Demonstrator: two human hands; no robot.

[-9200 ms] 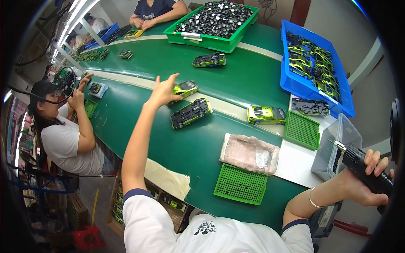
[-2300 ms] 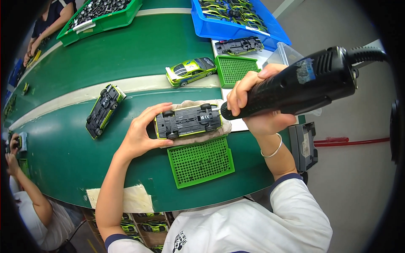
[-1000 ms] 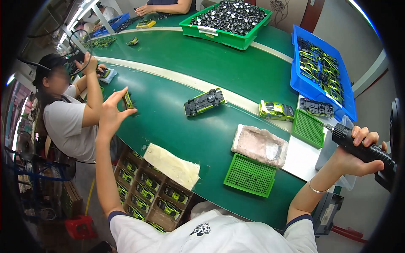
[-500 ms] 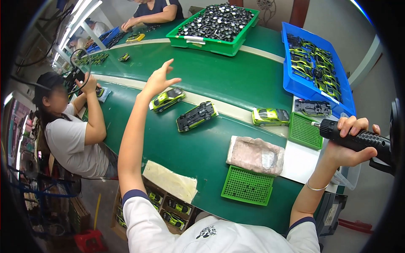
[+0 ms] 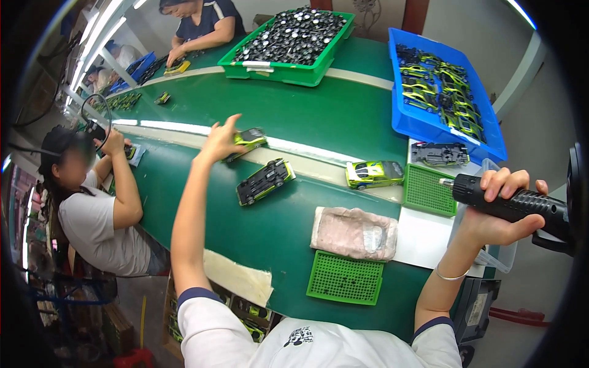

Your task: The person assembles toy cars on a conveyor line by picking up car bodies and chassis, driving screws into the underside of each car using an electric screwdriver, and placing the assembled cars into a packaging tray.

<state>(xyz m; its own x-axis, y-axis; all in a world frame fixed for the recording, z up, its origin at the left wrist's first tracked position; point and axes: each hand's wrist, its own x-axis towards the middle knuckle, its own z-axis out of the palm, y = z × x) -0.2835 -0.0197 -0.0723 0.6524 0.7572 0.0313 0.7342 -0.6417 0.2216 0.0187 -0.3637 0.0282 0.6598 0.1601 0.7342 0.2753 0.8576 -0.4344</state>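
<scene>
My left hand (image 5: 218,142) reaches to a lime-green and black toy car (image 5: 250,137) standing on its wheels. Its thumb and fingers are apart at the car's left end; whether they touch it I cannot tell. Just nearer lies a second toy car (image 5: 265,182), upside down with its black underside showing. My right hand (image 5: 500,211) is wrapped round a black electric screwdriver (image 5: 518,204), its bit pointing left above a green perforated tray (image 5: 429,190). Left of that tray stands another toy car (image 5: 375,174) on its wheels.
A pink padded cradle (image 5: 328,232) and a second green tray (image 5: 343,278) lie nearer me. An overturned car (image 5: 439,154) rests below a blue bin (image 5: 399,116) of cars. A green bin (image 5: 313,75) holds small black parts. Co-workers sit left (image 5: 101,224) and across (image 5: 208,24).
My left hand has come down from above the car to its left end, fingers still spread. The whole view has shifted slightly; my right hand keeps holding the screwdriver.
</scene>
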